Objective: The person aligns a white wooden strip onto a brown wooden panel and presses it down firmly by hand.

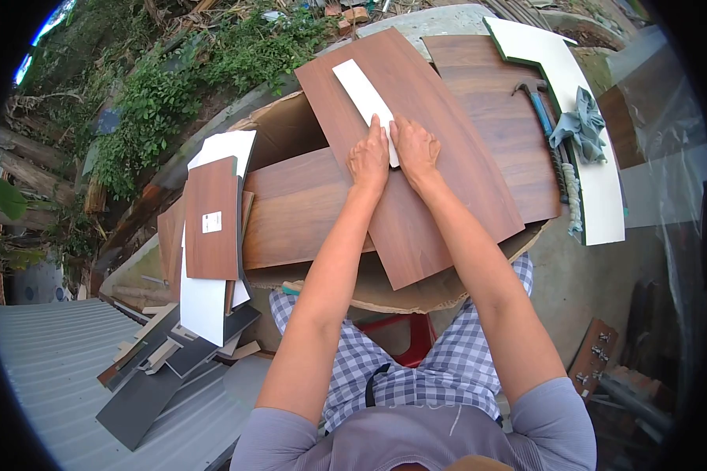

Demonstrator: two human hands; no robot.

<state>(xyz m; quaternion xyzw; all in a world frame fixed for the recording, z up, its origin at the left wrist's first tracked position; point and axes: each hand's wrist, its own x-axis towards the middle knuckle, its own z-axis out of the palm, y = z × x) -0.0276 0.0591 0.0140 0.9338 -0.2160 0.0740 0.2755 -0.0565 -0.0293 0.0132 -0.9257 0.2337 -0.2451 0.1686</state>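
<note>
A narrow white strip of board (357, 84) lies on a brown wood-grain board (456, 184), slanting away from me. My left hand (368, 159) is closed on the left side of the strip's near end, its fingertips pointing forward. Against the right side of the same end, my right hand (415, 147) is closed with its fingers curled. My two thumbs sit close together, and the hands cover part of the near end. Under the brown board lies another wood-grain board (291, 208), on a brown cardboard sheet (401, 300).
To the right, a hammer (536, 110) and a crumpled blue-grey cloth (581, 129) lie by a white L-shaped panel (601, 200). Stacked panels (212, 188) stand at the left edge. Dark offcuts (145, 400) rest on corrugated metal (39, 345). A red stool (416, 337) shows below.
</note>
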